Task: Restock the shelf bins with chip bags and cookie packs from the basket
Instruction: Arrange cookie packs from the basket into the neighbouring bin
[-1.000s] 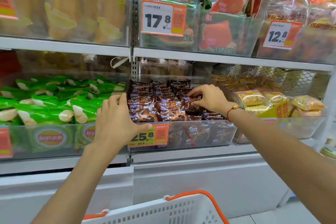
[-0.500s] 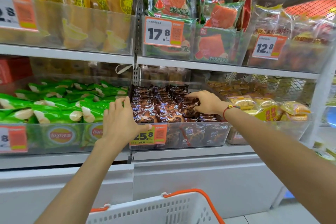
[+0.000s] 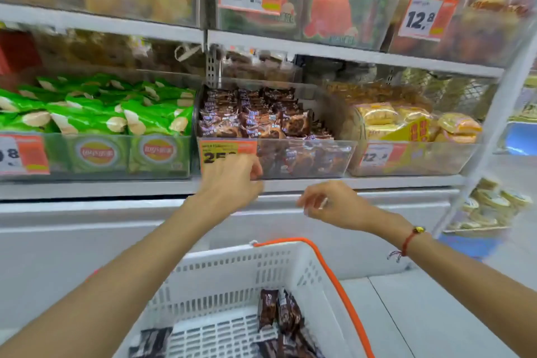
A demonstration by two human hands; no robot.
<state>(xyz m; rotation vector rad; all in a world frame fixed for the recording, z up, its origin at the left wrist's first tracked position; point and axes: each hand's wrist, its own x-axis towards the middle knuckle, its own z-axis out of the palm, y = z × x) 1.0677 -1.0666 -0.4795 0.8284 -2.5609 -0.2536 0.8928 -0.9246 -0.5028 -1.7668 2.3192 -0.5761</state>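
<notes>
Here the left hand (image 3: pixel 232 183), just left of the frame's centre, has loosely curled fingers (image 3: pixel 255 171) that hold nothing; their tips lie over the lower edge of the orange price tag (image 3: pixel 228 151) on the front wall of the middle bin (image 3: pixel 305 158), though motion blur hides whether they touch it. The right hand (image 3: pixel 334 206), a little lower and to the right, hangs in front of the white shelf edge (image 3: pixel 377 183), its fingers (image 3: pixel 308 203) slack and slightly apart, pointing toward the left hand and gripping nothing. A red string bracelet (image 3: pixel 408 241) circles that wrist.

Above both hands, the clear middle bin is packed with brown cookie packs (image 3: pixel 255 116) on its left side, and the right side is less full. Left of it, green chip bags (image 3: pixel 96 110) fill the neighbouring bin; right of it sit yellow bread packs (image 3: pixel 406 122).

At the bottom centre of the frame, the white basket (image 3: pixel 232 270) with an orange handle (image 3: pixel 334 270) holds more brown cookie packs (image 3: pixel 279 311) along its floor.
</notes>
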